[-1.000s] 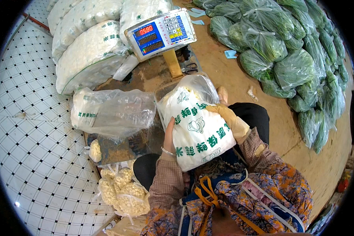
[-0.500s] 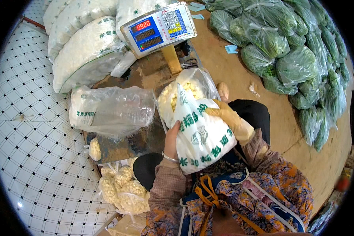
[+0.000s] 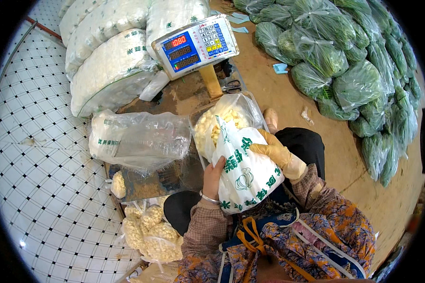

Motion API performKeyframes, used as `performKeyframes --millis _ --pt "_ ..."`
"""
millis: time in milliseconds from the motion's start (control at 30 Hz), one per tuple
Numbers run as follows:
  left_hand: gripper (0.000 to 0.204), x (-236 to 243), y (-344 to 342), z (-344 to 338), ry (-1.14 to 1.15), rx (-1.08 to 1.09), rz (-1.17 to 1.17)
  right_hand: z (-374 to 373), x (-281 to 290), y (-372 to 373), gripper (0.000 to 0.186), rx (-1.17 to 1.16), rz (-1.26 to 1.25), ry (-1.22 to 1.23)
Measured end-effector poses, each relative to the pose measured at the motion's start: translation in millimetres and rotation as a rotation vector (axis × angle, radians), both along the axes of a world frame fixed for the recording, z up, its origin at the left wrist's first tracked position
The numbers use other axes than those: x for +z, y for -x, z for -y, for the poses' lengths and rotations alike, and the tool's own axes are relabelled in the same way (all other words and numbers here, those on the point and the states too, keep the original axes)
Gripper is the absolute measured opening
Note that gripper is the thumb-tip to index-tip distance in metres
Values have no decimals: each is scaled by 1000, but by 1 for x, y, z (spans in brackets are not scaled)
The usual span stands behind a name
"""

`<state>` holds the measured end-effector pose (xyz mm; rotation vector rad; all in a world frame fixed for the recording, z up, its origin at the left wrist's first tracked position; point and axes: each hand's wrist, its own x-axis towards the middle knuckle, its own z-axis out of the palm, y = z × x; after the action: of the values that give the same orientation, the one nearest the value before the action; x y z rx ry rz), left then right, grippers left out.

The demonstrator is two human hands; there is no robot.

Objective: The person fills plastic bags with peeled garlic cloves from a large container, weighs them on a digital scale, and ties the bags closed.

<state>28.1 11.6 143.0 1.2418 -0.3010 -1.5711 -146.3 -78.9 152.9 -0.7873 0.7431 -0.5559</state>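
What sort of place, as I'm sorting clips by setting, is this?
Probably a produce-packing area: a digital scale, piled bags of greens, and a clear bag of pale cloves.

Room light: bright and diffuse, shadows soft; the source is out of view.
White tiled floor [image 3: 47, 141]: pale, one small glare spot at lower left, grid lines bowing toward the rim.
Bagged green vegetables [image 3: 356, 86]: scattered white glints on the plastic.
White garlic-print bag [image 3: 245, 177]: brightly lit, its green print clear.
Scale display [image 3: 180, 52]: red digits glowing against blue.
Lower right edge: smeared, out of focus.
Fisheye corners: black.
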Motion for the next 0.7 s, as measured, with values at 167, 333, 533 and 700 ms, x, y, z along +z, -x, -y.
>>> performKeyframes --millis 167,333,533,700 --pt "32 1 3 -5 11 -18 43 -4 -6 4 51 0 -32 118" --pt "36 -19 3 -11 86 15 39 -11 -2 5 53 10 -40 206" --pt "43 -77 1 -2 23 31 176 -23 -58 1 57 -60 -109 240" --pt "40 -100 3 4 166 95 239 -20 -110 -16 56 -100 -227 407"
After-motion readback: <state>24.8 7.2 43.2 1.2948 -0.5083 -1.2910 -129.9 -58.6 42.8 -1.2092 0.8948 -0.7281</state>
